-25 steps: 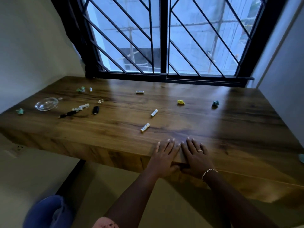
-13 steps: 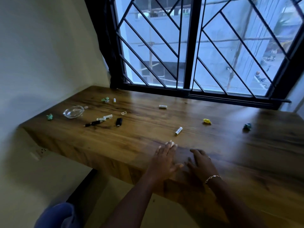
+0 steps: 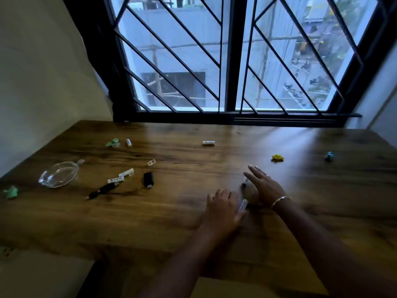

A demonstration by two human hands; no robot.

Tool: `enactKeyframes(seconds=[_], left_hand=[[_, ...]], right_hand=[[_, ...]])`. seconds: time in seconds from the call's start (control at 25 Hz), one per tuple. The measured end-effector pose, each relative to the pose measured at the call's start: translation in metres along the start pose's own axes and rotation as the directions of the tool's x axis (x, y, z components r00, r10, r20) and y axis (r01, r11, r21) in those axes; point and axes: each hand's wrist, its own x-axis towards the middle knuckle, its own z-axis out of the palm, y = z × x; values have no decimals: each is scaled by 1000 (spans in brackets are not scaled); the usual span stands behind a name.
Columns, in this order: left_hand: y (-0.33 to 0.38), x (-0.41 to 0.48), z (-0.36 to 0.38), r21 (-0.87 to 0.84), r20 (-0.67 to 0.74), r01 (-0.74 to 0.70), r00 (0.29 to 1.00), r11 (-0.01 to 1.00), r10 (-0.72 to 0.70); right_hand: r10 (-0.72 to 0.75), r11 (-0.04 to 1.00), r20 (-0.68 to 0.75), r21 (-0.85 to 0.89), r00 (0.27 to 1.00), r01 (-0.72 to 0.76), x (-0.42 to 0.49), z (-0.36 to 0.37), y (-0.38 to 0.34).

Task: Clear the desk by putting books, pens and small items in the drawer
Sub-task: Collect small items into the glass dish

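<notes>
Take the wooden worktop as a dial with 6 o'clock at the person's edge. The left hand rests a little below centre, its fingers curled round a white labelled cylinder whose end sticks out at the hand's 3 o'clock side. The right hand is just beside it at its 2 o'clock, with straight fingers pointing toward 11 o'clock and gripping nothing, and a bracelet on the wrist. Beneath those fingers lies a small blurred object; I cannot tell whether they touch it. The other loose things are spread across the far half. Near 12 o'clock is another white cylinder. Toward 2 o'clock sit a yellow crumpled scrap and, further right, a blue-green scrap. Toward 11 o'clock lie green paper bits with a short white cylinder just beside them. Around 9 to 10 o'clock are a black USB stick, a small clear clip, two white cylinders end to end, a black pen and a clear glass dish. A green wad sits at the far 9 o'clock edge. A barred window stands behind the worktop.
</notes>
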Motion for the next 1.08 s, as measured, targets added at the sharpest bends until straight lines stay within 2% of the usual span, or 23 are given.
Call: enactKeyframes(seconds=[0.16,0.28,0.36,0.48,0.64,0.68,0.84,1.0,1.08], left_hand=[[2,21,1,44,110,10,994,999,-15],[2,27,3,-28,115,-20,993,999,23],[1,28,1,-66,135,-73,987,995,82],[-5,32,0,-89,139,-97,984,991,108],[-29,44,-2,-218,36,0,999,976,8],[-37,50,-4,-283,5,41,999,958,-42],[-72,81,-14,-560,-46,207,959,802,-280],[-106,102,-25,-678,-23,307,899,668,-437],[-121,104,-28,-689,-24,333,877,644,-480]], right_hand=[[-70,997,77,-39,995,73,10,0,-5],[-217,974,-105,-91,971,207,20,6,-2],[-157,982,-42,-111,987,151,20,11,-1],[-83,991,-44,-113,996,77,28,22,5],[-62,997,-148,-58,987,54,46,27,1],[-22,1000,-125,12,992,24,53,23,-4],[70,982,-154,185,986,-41,101,9,-28],[16,987,-134,161,991,6,167,1,-49],[-35,993,-98,112,995,46,192,3,-53]])
